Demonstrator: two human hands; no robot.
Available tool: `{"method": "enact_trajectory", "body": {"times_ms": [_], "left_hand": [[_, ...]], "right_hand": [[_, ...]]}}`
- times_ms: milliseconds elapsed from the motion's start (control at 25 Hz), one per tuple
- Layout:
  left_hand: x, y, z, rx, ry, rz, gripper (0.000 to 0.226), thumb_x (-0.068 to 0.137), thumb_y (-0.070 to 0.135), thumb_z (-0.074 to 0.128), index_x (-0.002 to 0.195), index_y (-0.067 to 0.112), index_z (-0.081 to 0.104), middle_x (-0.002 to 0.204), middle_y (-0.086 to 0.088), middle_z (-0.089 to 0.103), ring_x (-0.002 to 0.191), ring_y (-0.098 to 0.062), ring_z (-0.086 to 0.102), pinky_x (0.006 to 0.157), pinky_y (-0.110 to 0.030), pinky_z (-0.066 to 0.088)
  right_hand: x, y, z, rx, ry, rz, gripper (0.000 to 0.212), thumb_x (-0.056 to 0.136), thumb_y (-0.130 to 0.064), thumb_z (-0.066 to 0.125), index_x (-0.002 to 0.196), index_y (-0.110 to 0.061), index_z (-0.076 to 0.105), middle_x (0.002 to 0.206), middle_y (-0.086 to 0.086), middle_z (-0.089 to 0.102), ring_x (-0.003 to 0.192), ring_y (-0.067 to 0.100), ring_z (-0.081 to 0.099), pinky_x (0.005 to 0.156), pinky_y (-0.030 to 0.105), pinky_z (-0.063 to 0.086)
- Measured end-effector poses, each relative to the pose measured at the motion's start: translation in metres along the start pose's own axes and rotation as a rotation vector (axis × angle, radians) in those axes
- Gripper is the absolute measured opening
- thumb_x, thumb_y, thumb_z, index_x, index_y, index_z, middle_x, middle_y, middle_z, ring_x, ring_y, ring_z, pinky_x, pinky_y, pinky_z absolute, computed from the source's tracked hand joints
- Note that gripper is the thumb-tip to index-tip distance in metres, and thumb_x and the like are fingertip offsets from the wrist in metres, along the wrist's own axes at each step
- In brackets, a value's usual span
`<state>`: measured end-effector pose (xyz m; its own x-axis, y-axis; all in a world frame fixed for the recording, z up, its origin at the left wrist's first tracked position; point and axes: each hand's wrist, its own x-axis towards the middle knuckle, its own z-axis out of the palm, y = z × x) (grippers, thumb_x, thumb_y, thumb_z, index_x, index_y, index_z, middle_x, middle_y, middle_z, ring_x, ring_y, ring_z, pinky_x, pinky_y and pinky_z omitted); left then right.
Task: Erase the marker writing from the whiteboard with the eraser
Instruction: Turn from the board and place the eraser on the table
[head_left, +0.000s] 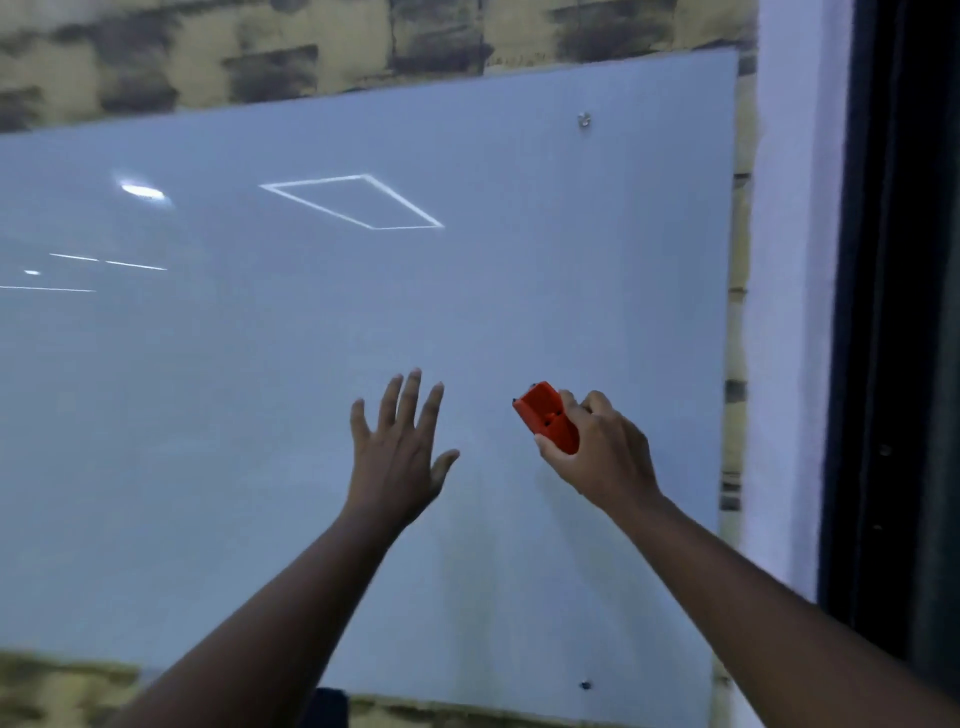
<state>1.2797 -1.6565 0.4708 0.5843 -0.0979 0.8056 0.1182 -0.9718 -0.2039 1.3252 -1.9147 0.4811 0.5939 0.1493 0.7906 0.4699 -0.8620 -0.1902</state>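
Observation:
A large white whiteboard (260, 389) hangs on the wall and fills most of the view. No marker writing shows on it; only bright reflections of ceiling lights cross its upper left. My right hand (602, 452) grips an orange-red eraser (548, 418) and holds it against the board's lower right area. My left hand (397, 449) lies flat with spread, straight fingers on the board, a little left of the eraser.
Yellow-and-dark patterned wall (208, 57) surrounds the board. Screw heads (584, 120) fix the board near its right side, top and bottom. A white wall strip (789, 312) and a dark frame (904, 312) stand right of the board's edge.

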Motion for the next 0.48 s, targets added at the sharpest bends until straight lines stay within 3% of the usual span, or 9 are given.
{"method": "enact_trajectory", "body": {"times_ms": [160, 480], "left_hand": [[-0.04, -0.064, 0.003, 0.052, -0.055, -0.055, 0.088, 0.096, 0.064, 0.059, 0.166, 0.017, 0.032, 0.174, -0.015, 0.025, 0.158, -0.036, 0.03, 0.117, -0.069, 0.029], [-0.145, -0.286, -0.008, 0.209, -0.171, -0.213, 0.087, 0.094, 0.062, 0.063, 0.162, 0.013, 0.04, 0.169, -0.018, 0.035, 0.154, -0.039, 0.038, 0.111, -0.072, 0.035]], "right_hand": [[0.001, -0.062, 0.026, 0.049, -0.14, -0.119, 0.057, 0.087, -0.054, 0.067, 0.135, -0.026, 0.057, 0.102, -0.004, 0.052, 0.086, 0.019, 0.062, 0.074, 0.03, 0.051], [0.003, -0.26, 0.119, 0.211, -0.2, -0.268, 0.053, 0.085, -0.054, 0.07, 0.13, -0.027, 0.061, 0.101, -0.005, 0.054, 0.084, 0.017, 0.061, 0.073, 0.03, 0.051]]}}
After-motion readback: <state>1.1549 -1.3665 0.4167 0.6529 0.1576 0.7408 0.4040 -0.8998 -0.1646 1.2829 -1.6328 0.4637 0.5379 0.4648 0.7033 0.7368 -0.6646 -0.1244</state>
